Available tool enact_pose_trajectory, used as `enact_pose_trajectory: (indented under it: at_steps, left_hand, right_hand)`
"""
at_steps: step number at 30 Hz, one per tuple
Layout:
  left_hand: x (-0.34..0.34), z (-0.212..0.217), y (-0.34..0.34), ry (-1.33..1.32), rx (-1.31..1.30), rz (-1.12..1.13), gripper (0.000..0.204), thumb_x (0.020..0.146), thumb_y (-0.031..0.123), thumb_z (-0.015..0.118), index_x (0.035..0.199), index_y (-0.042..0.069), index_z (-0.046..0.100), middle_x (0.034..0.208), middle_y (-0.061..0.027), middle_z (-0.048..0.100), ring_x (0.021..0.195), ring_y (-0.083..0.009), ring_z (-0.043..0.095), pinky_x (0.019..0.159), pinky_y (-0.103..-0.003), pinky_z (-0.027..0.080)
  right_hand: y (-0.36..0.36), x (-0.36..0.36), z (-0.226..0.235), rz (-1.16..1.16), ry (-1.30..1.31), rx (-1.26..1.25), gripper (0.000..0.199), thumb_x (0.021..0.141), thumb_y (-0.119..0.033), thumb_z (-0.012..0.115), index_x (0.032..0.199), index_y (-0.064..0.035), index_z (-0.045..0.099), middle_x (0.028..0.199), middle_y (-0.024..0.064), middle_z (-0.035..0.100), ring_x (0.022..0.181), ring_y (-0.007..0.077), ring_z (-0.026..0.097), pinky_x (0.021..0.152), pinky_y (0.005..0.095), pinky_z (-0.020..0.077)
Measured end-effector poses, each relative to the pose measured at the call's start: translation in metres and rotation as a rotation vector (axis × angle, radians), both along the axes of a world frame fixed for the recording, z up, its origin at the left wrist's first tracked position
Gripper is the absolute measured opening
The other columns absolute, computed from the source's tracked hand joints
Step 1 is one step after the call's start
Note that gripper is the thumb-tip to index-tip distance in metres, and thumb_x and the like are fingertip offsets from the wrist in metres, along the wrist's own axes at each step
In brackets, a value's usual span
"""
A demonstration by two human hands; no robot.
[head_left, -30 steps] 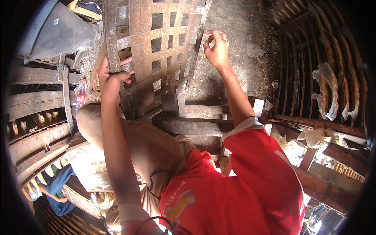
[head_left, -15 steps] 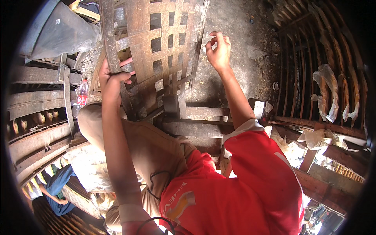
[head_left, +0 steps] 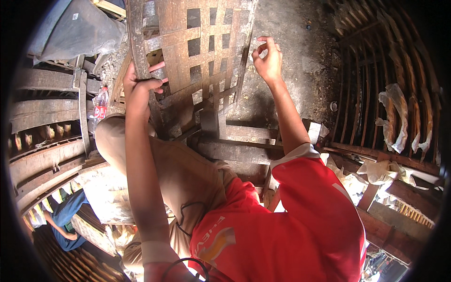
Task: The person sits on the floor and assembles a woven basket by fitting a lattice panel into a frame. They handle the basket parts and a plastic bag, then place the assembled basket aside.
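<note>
A weathered wooden lattice rack (head_left: 202,34) of crossed slats stands in front of me, with square gaps between the slats. My left hand (head_left: 138,96) is wrapped round its thick left-hand rail (head_left: 136,37). The fingertips come out on the lattice side of that rail, and part of the palm is hidden. Off to the right of the rack, my right hand (head_left: 268,60) hovers above the stained floor. Its fingers are loosely curled, with a gap between thumb and forefinger, and I see nothing in them. The hand does not touch the rack.
A plastic bottle with a red label (head_left: 100,105) stands left of my knee. Wooden beams (head_left: 239,152) cross below the rack. At right, slatted racks carry long strips with plastic wrapping (head_left: 394,115). Another person's arm in a blue garment (head_left: 66,225) shows at lower left.
The view has shifted slightly, so most things sit a little further right. My left hand keeps its hold on the rail. My right hand stays raised, its fingers much as before.
</note>
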State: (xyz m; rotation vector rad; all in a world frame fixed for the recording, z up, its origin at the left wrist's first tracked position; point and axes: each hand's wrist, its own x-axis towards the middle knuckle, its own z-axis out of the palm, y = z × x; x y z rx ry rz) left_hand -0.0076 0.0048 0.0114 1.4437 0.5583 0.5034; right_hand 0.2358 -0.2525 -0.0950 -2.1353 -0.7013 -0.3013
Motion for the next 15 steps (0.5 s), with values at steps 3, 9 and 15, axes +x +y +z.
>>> enact_pose_trajectory:
  at_steps: [3, 9, 15]
  left_hand:
    - [-0.001, 0.002, 0.000, -0.003, 0.002, 0.003, 0.071, 0.068, -0.015, 0.059, 0.137, 0.000, 0.051, 0.117, -0.0161, 0.070, 0.114, -0.0298, 0.070, 0.062, -0.029, 0.059]
    - [-0.001, 0.006, -0.004, 0.014, 0.021, 0.010, 0.070, 0.068, -0.014, 0.058, 0.136, -0.001, 0.051, 0.120, -0.0200, 0.069, 0.105, -0.0283, 0.070, 0.066, -0.032, 0.060]
    - [0.001, 0.003, -0.001, -0.007, -0.003, 0.012, 0.072, 0.068, -0.016, 0.058, 0.138, 0.001, 0.051, 0.117, -0.0169, 0.070, 0.114, -0.0296, 0.070, 0.064, -0.030, 0.060]
  right_hand:
    - [0.004, -0.005, 0.006, 0.099, 0.073, -0.095, 0.058, 0.082, -0.004, 0.068, 0.136, -0.0180, 0.052, 0.094, 0.0074, 0.071, 0.112, 0.0329, 0.061, 0.112, 0.0573, 0.0336]
    - [0.010, -0.016, 0.008, 0.069, -0.029, -0.110, 0.075, 0.082, -0.001, 0.070, 0.148, -0.0236, 0.042, 0.125, 0.0147, 0.062, 0.139, 0.0379, 0.041, 0.122, 0.0526, 0.0269]
    - [0.004, -0.005, 0.005, 0.016, -0.015, -0.003, 0.043, 0.080, -0.004, 0.072, 0.120, -0.0160, 0.062, 0.085, 0.0006, 0.068, 0.109, 0.0274, 0.057, 0.101, 0.0460, 0.0392]
